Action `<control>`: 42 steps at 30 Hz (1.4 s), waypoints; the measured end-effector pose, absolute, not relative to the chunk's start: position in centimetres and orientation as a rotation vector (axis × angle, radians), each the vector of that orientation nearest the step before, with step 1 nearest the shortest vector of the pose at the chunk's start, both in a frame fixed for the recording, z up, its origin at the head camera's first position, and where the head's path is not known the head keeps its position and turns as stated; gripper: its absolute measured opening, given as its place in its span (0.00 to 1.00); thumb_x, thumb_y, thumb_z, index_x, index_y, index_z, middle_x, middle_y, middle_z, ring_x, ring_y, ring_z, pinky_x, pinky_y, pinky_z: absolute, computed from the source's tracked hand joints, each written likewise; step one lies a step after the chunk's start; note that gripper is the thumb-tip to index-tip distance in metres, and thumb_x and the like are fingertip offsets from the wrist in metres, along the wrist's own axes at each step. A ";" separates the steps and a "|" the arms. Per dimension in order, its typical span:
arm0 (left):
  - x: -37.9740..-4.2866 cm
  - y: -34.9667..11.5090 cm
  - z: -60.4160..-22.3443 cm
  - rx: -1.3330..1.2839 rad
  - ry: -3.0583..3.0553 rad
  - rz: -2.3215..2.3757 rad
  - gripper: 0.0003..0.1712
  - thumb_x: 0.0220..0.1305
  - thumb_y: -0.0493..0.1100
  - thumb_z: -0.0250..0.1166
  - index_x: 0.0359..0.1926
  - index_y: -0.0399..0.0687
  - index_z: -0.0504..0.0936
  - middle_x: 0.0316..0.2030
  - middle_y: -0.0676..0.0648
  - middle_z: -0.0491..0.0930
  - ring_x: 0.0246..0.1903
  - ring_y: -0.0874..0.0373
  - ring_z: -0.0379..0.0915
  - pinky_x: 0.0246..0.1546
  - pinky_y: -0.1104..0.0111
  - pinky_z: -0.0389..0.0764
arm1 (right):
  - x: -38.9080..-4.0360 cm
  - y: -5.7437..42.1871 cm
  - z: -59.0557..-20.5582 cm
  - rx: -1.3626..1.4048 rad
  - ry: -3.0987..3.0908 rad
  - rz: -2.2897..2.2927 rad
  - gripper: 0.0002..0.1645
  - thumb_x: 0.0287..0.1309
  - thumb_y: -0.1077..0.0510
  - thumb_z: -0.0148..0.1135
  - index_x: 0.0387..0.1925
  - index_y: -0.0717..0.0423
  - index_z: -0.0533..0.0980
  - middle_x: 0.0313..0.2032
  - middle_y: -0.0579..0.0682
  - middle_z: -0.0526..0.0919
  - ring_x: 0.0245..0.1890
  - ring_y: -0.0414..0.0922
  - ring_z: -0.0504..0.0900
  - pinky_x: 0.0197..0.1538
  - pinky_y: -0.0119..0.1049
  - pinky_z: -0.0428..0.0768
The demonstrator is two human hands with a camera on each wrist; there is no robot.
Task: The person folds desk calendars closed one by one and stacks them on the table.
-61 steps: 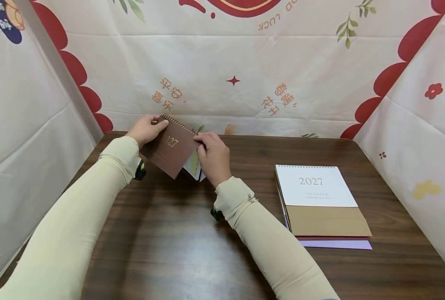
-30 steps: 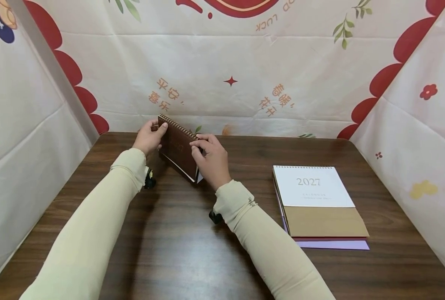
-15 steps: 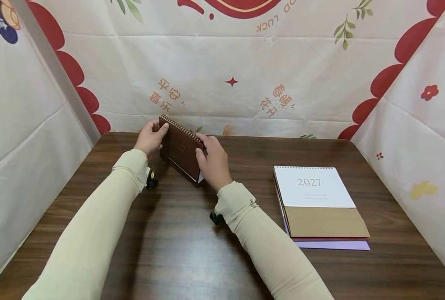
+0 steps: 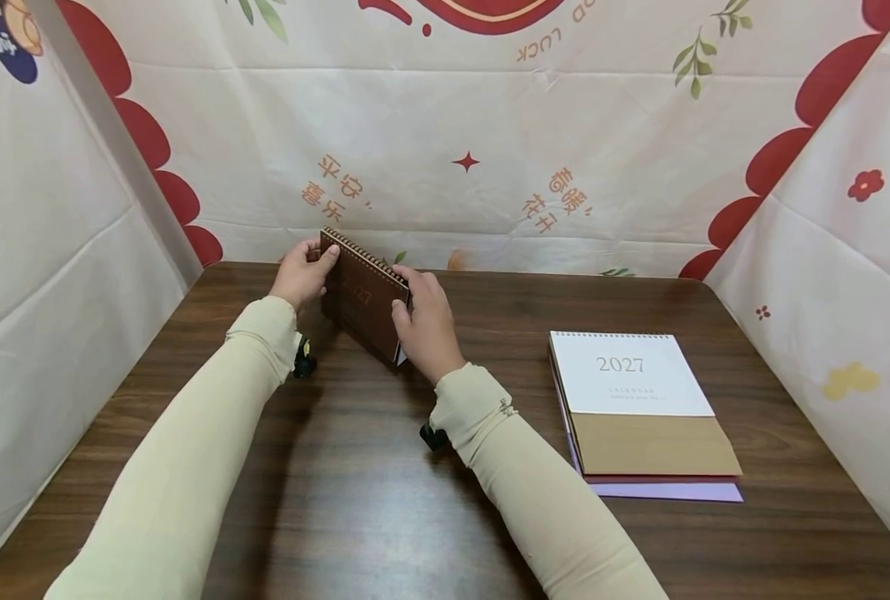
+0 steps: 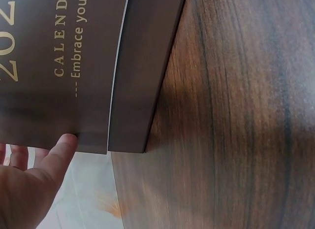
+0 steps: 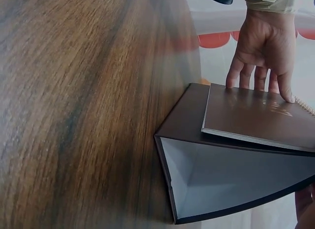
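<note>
A brown spiral-bound 2027 desk calendar stands propped on the far left part of the table, spiral edge up, turned at an angle. My left hand holds its left end, thumb on the front cover and fingers behind. In the left wrist view, the cover lies over the brown base, whose lower edge meets the wood. My right hand grips the right end near the top, thumb in front. The right wrist view shows the stand's pale hollow inside and only a bit of that hand.
At the right on the wooden table lies a stack of calendars, topped by a white 2027 calendar on a tan base. A purple edge sticks out beneath. A printed white cloth hangs behind.
The brown cover, lifted toward me two seconds ago with pages showing behind it, now lies down against its base. My right fingers have shifted from pinching the spiral corner to the right end.
</note>
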State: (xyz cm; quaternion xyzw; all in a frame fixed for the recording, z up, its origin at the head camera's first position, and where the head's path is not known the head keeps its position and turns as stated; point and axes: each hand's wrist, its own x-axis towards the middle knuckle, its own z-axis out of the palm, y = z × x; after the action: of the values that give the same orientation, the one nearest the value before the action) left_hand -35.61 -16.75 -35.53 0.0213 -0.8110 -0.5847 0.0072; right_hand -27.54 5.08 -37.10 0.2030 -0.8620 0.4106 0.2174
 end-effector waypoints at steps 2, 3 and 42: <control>-35.6 -16.8 -35.3 0.069 -2.545 -1.827 0.40 0.72 0.61 0.54 0.74 0.44 0.58 0.68 0.38 0.62 0.63 0.45 0.62 0.57 0.49 0.73 | -27.6 5.1 -37.1 0.564 -2.389 1.145 0.28 0.69 0.62 0.56 0.69 0.51 0.68 0.48 0.53 0.74 0.32 0.47 0.65 0.41 0.42 0.68; -35.6 -16.9 -35.2 0.072 -2.550 -1.834 0.40 0.72 0.61 0.54 0.75 0.44 0.57 0.68 0.38 0.61 0.64 0.45 0.62 0.57 0.49 0.73 | -27.6 5.1 -37.1 0.563 -2.393 1.153 0.29 0.69 0.62 0.56 0.69 0.50 0.67 0.48 0.53 0.74 0.32 0.47 0.66 0.41 0.43 0.68; -23.4 -10.7 -32.7 -0.094 -2.348 -1.801 0.13 0.74 0.40 0.56 0.52 0.35 0.71 0.36 0.45 0.72 0.34 0.56 0.69 0.34 0.68 0.75 | -21.5 15.4 -33.2 0.413 -2.498 1.400 0.38 0.77 0.50 0.43 0.78 0.36 0.37 0.76 0.38 0.42 0.74 0.42 0.48 0.72 0.48 0.55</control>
State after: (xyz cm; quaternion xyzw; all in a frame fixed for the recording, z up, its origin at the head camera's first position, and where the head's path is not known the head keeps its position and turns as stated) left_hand -23.37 -10.69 -32.66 -0.0315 -0.7899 -0.6058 0.0902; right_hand -21.50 15.42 -33.23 0.1416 -0.8568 0.4802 0.1237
